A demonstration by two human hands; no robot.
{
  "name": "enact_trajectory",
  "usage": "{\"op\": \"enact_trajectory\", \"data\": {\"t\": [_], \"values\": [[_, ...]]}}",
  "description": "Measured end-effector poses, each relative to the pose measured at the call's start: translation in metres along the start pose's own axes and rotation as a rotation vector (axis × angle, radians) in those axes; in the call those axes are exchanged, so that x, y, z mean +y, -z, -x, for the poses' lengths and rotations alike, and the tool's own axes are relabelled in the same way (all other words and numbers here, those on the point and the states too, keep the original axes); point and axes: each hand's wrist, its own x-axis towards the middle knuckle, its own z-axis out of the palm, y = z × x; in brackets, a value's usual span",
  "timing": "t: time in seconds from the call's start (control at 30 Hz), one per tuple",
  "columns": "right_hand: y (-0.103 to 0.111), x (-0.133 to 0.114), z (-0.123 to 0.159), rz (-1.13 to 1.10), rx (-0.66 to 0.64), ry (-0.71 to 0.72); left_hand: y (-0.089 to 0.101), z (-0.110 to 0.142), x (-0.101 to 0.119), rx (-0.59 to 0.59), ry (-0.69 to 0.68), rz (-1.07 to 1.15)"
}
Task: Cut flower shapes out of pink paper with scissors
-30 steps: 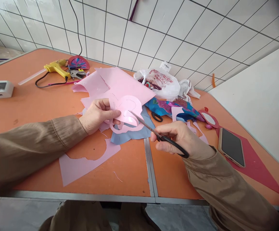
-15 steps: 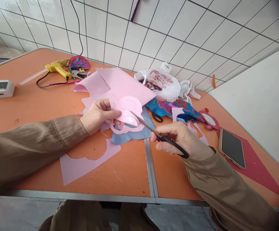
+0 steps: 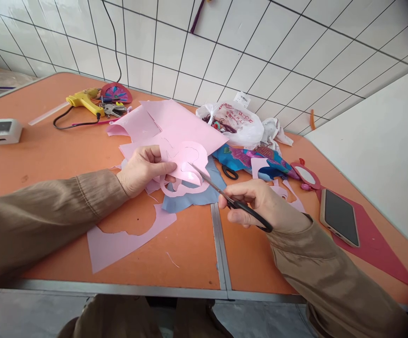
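Note:
My left hand (image 3: 143, 170) pinches a pink sheet cutout (image 3: 200, 159) between thumb and fingers. Curved lines are drawn on the cutout, and part of it is cut away near its lower edge. My right hand (image 3: 256, 204) is closed round the black handles of a pair of scissors (image 3: 248, 211). Their blades point up and left, with the tips at the drawn lines on the pink cutout. Behind the cutout lie larger pink sheets (image 3: 176, 117), and beneath it a grey-blue piece (image 3: 183, 203) rests on the table.
A pink offcut (image 3: 130, 241) lies near the front edge. Left stand a yellow glue gun (image 3: 84, 101), keys (image 3: 112, 109) and a white box (image 3: 3, 130). A plastic bag (image 3: 239, 122), blue patterned fabric (image 3: 239, 157) and another black scissor handle (image 3: 230, 172) are behind; a phone (image 3: 340, 216) lies right.
My right hand and the scissors have shifted very slightly left. The left hand keeps its hold on the pink cutout, almost still.

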Motion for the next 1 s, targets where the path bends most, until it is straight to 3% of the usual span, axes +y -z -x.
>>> {"op": "enact_trajectory", "data": {"t": [0.2,0.33,0.53,0.77,0.87,0.93,1.0], "values": [[0.004,0.006,-0.001,0.009,-0.038,0.083,0.001,-0.001,0.001,0.024,0.023,0.013],[0.005,0.004,0.001,-0.018,-0.054,0.048,0.001,-0.001,0.001,0.018,0.028,0.034],[0.007,-0.008,0.010,-0.097,0.023,-0.052,0.003,-0.001,0.001,-0.008,0.015,0.095],[0.032,0.006,0.021,-0.150,-0.034,0.028,0.003,-0.002,0.001,-0.044,0.012,0.123],[0.034,0.008,0.018,-0.208,0.084,0.128,0.002,-0.002,0.001,-0.074,0.019,0.123],[0.027,0.006,0.012,-0.252,0.242,0.222,0.002,-0.001,0.000,-0.093,0.024,0.123],[0.016,0.004,0.004,-0.256,0.419,0.206,0.001,0.000,0.000,-0.109,0.018,0.122]]}}
